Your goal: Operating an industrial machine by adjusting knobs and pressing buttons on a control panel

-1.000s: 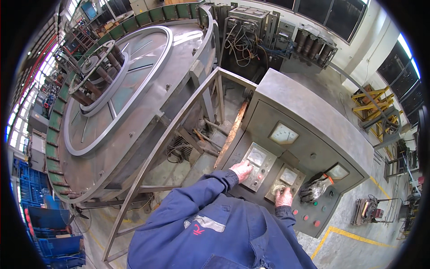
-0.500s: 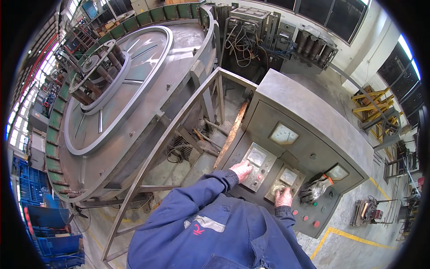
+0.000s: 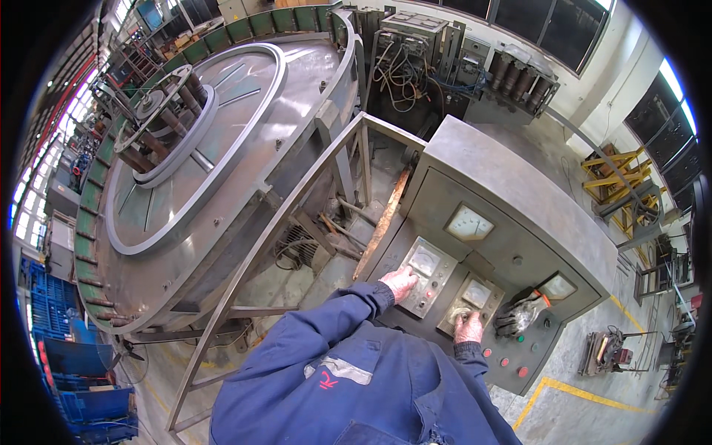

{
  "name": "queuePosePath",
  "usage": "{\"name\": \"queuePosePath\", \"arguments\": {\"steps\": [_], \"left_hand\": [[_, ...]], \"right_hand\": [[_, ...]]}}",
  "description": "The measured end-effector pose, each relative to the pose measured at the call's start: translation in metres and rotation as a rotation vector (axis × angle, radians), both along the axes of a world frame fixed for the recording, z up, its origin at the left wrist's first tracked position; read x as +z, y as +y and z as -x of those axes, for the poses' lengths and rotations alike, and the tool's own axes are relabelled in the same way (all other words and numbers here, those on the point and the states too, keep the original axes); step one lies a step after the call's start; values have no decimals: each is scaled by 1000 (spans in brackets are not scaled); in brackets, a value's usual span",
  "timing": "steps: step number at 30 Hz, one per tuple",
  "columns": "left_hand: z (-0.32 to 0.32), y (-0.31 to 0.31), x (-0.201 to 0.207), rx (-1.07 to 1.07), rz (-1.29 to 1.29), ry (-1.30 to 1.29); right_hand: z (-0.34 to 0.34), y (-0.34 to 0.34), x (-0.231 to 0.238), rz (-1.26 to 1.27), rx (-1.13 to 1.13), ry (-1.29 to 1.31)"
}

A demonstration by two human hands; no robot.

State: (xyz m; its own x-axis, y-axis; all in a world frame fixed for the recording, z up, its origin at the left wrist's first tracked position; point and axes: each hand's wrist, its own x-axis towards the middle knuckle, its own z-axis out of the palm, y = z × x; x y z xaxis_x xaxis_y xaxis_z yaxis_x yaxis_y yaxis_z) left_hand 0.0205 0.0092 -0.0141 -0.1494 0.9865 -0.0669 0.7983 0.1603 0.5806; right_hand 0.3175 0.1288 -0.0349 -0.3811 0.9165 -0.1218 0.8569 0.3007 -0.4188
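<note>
My left hand point(image 3: 400, 282) rests with curled fingers at the left edge of a control module point(image 3: 428, 276) with a small dial and a red light. What its fingertips grip, if anything, is hidden. My right hand point(image 3: 469, 327) closes its fingers on a pale round knob point(image 3: 459, 313) at the lower part of a second control module point(image 3: 475, 294). Both modules sit on the sloping front of a grey control cabinet point(image 3: 519, 185). Just right of my right hand, grey work gloves point(image 3: 522, 314) with an orange cuff lie on the panel.
At the left stands a large round machine table point(image 3: 245, 178) with a ring and a central fixture. A metal rail point(image 3: 256, 248) runs between it and the cabinet. Above the modules is a larger meter point(image 3: 469, 222). Push buttons point(image 3: 505, 362) line the lower panel. Yellow frames point(image 3: 619, 174) stand far right.
The round table has turned, so its slots and the bars under the ring lie at other angles. Both my hands stay in nearly the same places.
</note>
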Motion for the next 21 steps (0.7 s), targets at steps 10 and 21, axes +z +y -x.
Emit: {"name": "queuePosePath", "arguments": {"steps": [10, 21], "left_hand": [[1, 1, 0, -16, -12, 8], [1, 0, -5, -15, -37, -8]], "right_hand": [[0, -1, 1, 5, 9, 2], [-1, 0, 0, -17, 7, 15]]}}
